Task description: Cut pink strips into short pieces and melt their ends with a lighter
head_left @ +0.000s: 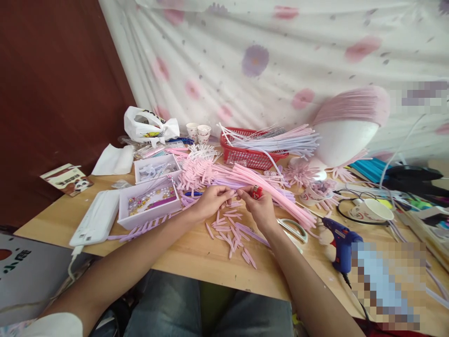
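Head view shows the left hand and right hand close together over the worktop, fingers pinched narrow on a small, mostly hidden pink strip, its long axis apparently left to right, short pieces scattered nearer, and pink stems beyond slanting toward near right.

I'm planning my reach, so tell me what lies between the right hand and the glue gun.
The head view shows scissors handles and pink stem ends between the right hand and the glue gun.
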Demonstrator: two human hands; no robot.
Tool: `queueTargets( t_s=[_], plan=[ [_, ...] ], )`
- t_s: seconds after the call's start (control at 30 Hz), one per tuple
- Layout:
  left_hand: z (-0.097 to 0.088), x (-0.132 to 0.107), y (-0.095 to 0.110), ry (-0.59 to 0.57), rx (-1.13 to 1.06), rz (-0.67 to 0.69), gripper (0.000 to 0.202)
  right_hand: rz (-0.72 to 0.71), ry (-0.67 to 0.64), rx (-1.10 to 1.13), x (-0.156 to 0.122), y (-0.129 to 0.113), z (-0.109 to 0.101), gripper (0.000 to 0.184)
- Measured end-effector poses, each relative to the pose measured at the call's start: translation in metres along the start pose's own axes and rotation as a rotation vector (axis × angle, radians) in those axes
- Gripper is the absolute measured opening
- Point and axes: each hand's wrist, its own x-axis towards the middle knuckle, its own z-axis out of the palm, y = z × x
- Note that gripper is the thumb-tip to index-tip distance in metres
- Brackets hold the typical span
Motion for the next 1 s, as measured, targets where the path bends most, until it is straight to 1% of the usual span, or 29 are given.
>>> queueTargets(
  t_s=[0.13, 0.2, 0.33, 0.5, 0.57, 0.67, 0.77, 0.83, 1.0],
  plan=[
    [0.0, -0.002, 0.004, 0.084, -0.087, -0.009, 0.037, 0.005, 0.103, 0.041, 0.0, 0.001, 0.001, 0.037],
    [0.0, -0.001, 0.004, 0.129, -0.119, 0.004, 0.035, 0.008, 0.132, 0.058, -0.001, 0.0, 0.002, 0.038],
    [0.0, 0.0, 0.003, 0.202, -0.175, 0.029, 0.035, 0.001, 0.151, 0.101, -0.001, 0.0, 0.002, 0.037],
    [-0.001, 0.0, 0.003, 0.289, -0.246, 0.035, 0.039, 0.009, 0.246, 0.074, 0.001, 0.001, -0.002, 0.041],
    [-0.001, 0.0, 0.003, 0.309, -0.271, 0.041, 0.039, 0.043, 0.218, 0.081, 0.0, 0.0, -0.002, 0.048],
    [-0.001, 0.0, 0.002, 0.318, -0.293, 0.045, 0.039, 0.118, 0.109, 0.139, -0.002, -0.001, 0.001, 0.054],
    [0.001, 0.0, 0.002, 0.321, -0.305, 0.051, 0.04, 0.173, 0.041, 0.153, -0.004, -0.001, 0.006, 0.051],
    [0.001, 0.0, 0.002, 0.325, -0.305, 0.056, 0.04, 0.174, 0.016, 0.141, -0.005, 0.0, 0.008, 0.05],
    [0.003, -0.001, 0.004, 0.319, -0.294, 0.053, 0.039, 0.162, 0.004, 0.183, -0.006, 0.003, 0.01, 0.044]
  ],
)
